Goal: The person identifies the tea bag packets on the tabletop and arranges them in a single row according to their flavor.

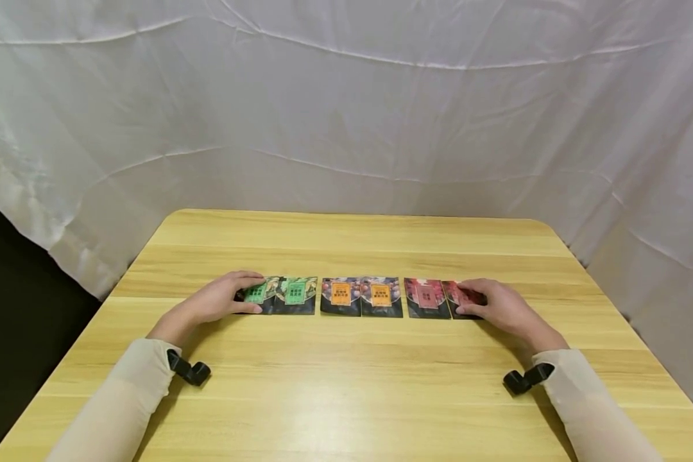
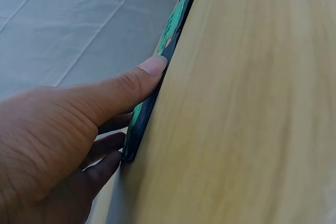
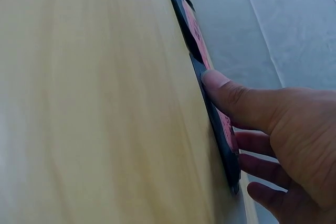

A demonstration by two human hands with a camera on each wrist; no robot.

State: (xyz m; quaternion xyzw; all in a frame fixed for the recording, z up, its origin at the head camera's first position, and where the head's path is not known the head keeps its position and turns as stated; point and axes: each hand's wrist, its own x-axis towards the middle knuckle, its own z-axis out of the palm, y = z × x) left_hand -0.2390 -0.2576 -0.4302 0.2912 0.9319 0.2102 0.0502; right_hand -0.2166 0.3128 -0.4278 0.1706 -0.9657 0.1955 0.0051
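Six-like flat sachets lie in one row, arranged as pairs by label colour. My left hand [image 1: 222,300] spans the outer green-label sachet [image 1: 257,293] at the row's left end. Its thumb [image 2: 153,65] rests on the sachet's near part, and the other fingers are at its outer side. Beside it lies a second green-label sachet [image 1: 296,295]. At the right end, my right hand [image 1: 501,308] touches the outer red-label sachet [image 1: 453,299], partly hidden by the fingers, with its thumb [image 3: 215,80] on the near edge. Another red-label sachet [image 1: 427,298] adjoins it.
Two orange-label sachets [image 1: 341,296] lie side by side mid-row, with small gaps to the green and red pairs. The wooden table [image 1: 346,391] has rounded far corners. A pale curtain [image 1: 346,128] hangs behind it. Black wrist mounts [image 1: 189,369] sit at both cuffs.
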